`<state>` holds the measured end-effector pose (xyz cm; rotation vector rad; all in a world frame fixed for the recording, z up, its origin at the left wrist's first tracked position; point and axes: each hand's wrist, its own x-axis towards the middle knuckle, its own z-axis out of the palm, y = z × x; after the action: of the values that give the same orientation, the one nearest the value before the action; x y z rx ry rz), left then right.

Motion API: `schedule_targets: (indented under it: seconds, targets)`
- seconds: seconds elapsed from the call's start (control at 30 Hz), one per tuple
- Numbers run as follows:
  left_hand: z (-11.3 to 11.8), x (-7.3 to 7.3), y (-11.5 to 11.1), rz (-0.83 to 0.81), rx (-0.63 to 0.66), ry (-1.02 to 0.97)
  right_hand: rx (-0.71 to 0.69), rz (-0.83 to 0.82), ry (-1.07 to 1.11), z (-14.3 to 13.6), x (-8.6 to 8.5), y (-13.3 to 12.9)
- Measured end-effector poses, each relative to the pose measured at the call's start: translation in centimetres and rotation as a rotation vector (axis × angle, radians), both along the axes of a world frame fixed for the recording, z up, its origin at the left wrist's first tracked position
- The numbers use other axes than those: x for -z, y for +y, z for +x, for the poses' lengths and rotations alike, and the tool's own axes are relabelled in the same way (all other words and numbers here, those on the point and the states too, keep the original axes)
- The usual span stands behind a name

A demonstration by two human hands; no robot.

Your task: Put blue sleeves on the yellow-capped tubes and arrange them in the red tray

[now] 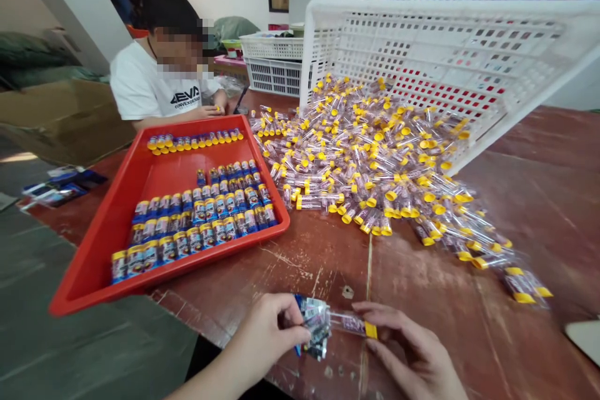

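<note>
My left hand (269, 334) pinches a small bunch of blue and silver printed wrappers (315, 325) above the front edge of the table. Held between the thumb and fingers of my right hand (412, 350) is a clear plastic tube (349, 323) with a yellow cap and small purplish contents. The tube lies level, its uncapped end meeting the wrappers; whether it is inside one I cannot tell. A large heap of similar yellow-capped tubes (356, 156) spreads over the table beyond my hands. To the left, a red tray (171, 172) holds rows of tubes in blue printed wrappers (206, 234).
A white perforated crate (450, 19) is tipped on its side behind the heap. Across the table (300, 256) sits a person in a white shirt (154, 84), hands near the tray's far edge. More printed wrappers (60, 184) lie at the left corner. White baskets (274, 72) stand behind.
</note>
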<state>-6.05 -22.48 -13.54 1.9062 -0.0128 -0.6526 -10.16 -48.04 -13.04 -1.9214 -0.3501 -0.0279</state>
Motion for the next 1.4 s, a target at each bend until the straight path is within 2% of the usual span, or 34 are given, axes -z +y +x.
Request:
schedule_targets:
  seconds: [0.1, 0.23, 0.33, 0.43, 0.53, 0.6, 0.7, 0.77, 0.83, 0.93, 1.03, 1.13, 1.2, 1.3, 1.33, 1.37, 1.4]
  targets:
    - [0.0, -0.5, 0.1, -0.034, 0.040, 0.029, -0.086, -0.001, 0.018, 0.3, -0.6, -0.3]
    - [-0.7, -1.2, 0.0, -0.035, 0.103, -0.072, -0.021, 0.144, 0.153, -0.2, 0.6, 0.0]
    - [-1.6, -1.3, -0.2, 0.013, 0.119, -0.182, 0.020, 0.375, 0.305, -0.8, 2.5, 0.8]
    - [-2.0, -1.7, -0.5, 0.057, 0.146, -0.263, -0.019, 0.588, 0.410, -1.3, 3.7, 1.8]
    - [-2.0, -2.4, -0.9, 0.001, 0.176, -0.424, -0.037, 0.758, 0.549, -1.6, 3.5, 3.2]
    - [-2.0, -2.7, -1.2, -0.057, 0.219, -0.533, -0.031, 0.907, 0.728, -1.9, 3.0, 4.3]
    - [-2.1, -2.4, -1.8, -0.152, 0.271, -0.653, -0.096, 1.127, 0.915, -2.4, 2.5, 5.8]
    - [-2.2, -1.9, -2.2, -0.214, 0.270, -0.699, -0.123, 1.199, 0.899, -2.9, 2.8, 6.5]
    - [-2.3, -1.5, -2.5, -0.251, 0.269, -0.718, -0.071, 1.179, 0.836, -3.5, 3.8, 6.8]
    - [-2.4, -1.2, -2.7, -0.261, 0.275, -0.702, 0.024, 1.020, 0.760, -4.2, 5.9, 6.6]
    - [-2.5, -1.0, -2.7, -0.255, 0.272, -0.670, 0.005, 0.896, 0.726, -4.5, 7.7, 5.9]
    - [-2.5, -0.9, -2.7, -0.235, 0.288, -0.657, -0.007, 0.855, 0.732, -4.7, 8.4, 5.4]
    - [-2.5, -1.0, -2.7, -0.226, 0.299, -0.655, -0.006, 0.810, 0.715, -4.8, 7.9, 5.4]
    - [-2.4, -2.2, -2.4, -0.177, 0.304, -0.680, -0.056, 0.809, 0.736, -3.9, 5.6, 5.0]
    - [-2.3, -2.8, -2.0, -0.138, 0.297, -0.686, -0.074, 0.801, 0.740, -3.1, 4.5, 4.3]
    - [-2.1, -3.5, -1.4, -0.093, 0.280, -0.688, -0.033, 0.758, 0.693, -2.2, 3.4, 3.2]
    - [-1.7, -4.3, -0.5, -0.047, 0.254, -0.683, 0.001, 0.649, 0.623, -1.1, 2.2, 1.5]
